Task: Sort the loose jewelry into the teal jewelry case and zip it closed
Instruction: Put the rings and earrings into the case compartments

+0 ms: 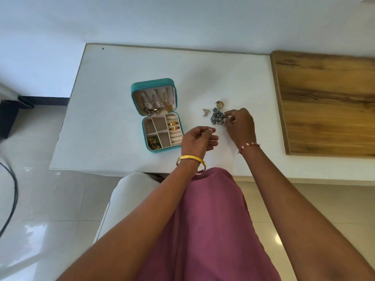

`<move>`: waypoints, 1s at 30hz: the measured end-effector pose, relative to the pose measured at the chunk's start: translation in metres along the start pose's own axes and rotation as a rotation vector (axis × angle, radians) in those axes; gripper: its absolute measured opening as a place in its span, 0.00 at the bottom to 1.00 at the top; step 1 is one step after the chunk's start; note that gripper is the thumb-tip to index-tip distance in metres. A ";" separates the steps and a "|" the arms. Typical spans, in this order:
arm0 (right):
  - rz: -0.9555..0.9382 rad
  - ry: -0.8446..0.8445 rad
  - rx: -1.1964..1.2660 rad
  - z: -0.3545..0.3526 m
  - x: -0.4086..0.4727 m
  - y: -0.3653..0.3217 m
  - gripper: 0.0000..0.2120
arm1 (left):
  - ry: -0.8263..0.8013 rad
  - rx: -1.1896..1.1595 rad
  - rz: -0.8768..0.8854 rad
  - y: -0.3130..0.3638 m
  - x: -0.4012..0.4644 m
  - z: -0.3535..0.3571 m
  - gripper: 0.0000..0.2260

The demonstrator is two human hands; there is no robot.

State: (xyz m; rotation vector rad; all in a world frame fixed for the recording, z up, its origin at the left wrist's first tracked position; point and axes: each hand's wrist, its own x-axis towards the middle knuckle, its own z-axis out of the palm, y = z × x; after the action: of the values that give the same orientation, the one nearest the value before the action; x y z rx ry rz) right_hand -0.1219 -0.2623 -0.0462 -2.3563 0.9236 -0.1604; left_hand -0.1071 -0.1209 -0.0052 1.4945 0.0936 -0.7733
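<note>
The teal jewelry case [135, 92] lies open on the white table [113, 74], lid propped back with necklaces hanging inside. Its lower tray holds two gold rings [173, 125] in the ring rolls and a green-gold piece [153, 142] in the front left compartment. To the right lies a loose pile of blue and silver jewelry [216, 117], with a gold piece [220, 104] behind it and a small silver piece [205, 112] to its left. My right hand [240, 124] pinches a piece at the pile's right edge. My left hand [198, 139] hovers beside the case, fingers loosely curled, holding nothing visible.
A wooden board [328, 102] covers the table's right side. A white chair [129, 191] stands under the near edge. Black objects [10, 116] and a cable [12, 191] lie on the tiled floor at left.
</note>
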 end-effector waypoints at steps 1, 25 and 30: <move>-0.003 0.003 0.001 0.000 0.000 0.000 0.11 | 0.004 0.008 -0.003 0.001 0.002 0.001 0.08; 0.113 -0.139 0.823 -0.015 -0.077 -0.024 0.09 | 0.067 0.139 0.035 -0.021 -0.008 -0.013 0.12; 0.122 -0.178 0.861 -0.020 -0.084 -0.028 0.09 | 0.046 0.246 0.057 -0.019 -0.008 -0.013 0.12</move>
State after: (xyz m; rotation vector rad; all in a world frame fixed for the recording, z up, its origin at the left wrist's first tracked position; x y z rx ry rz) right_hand -0.1747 -0.2014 -0.0053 -1.4896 0.7102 -0.2374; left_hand -0.1178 -0.1034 -0.0186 1.7413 -0.0104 -0.7235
